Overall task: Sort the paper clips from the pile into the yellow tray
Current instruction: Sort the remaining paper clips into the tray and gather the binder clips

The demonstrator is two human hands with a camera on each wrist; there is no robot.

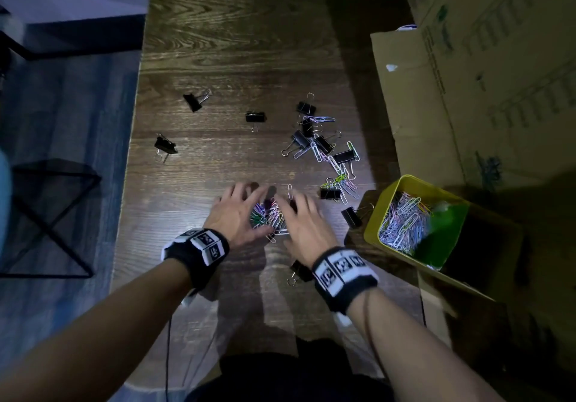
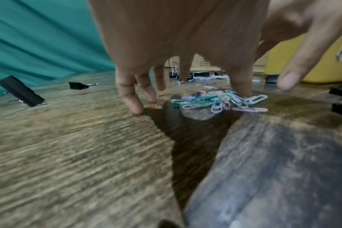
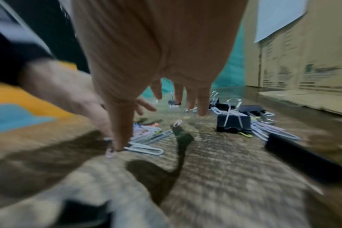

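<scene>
both hands down on desk [image 1: 237, 58], spread flat-ish round small heap of paper clips [image 1: 270, 216]. left hand [image 1: 238, 214] on heap's far side from yellow tray [image 1: 381, 211], right hand [image 1: 304, 222] on tray side. fingers [image 2: 131, 101] of left hand straight, splayed, tips touching wood just beside heap; right-hand fingers [image 3: 202, 106] also loose and extended, thumb tip on a white clip at heap's edge. nothing clenched, nothing grasped yet. prob. corralling: two hands cupping from opp. sides to bunch clips tight for one scoop, quicker than picking singly. yellow tray well apart from heap, toward cardboard box [image 1: 486, 74], already holding many clips, so sorting looks well along. bigger mixed pile [image 1: 330, 155] between heap and box, near tray: more clips tangled w/ black binder clips [image 1: 300, 139]. other binder clips [image 1: 165, 145] scattered far from tray, likely set aside as rejects. one more binder clip [image 1: 300, 272] close under right wrist. next likely: squeeze inward, lift, carry to tray; risk of clips slipping thru splayed fingers.
</scene>
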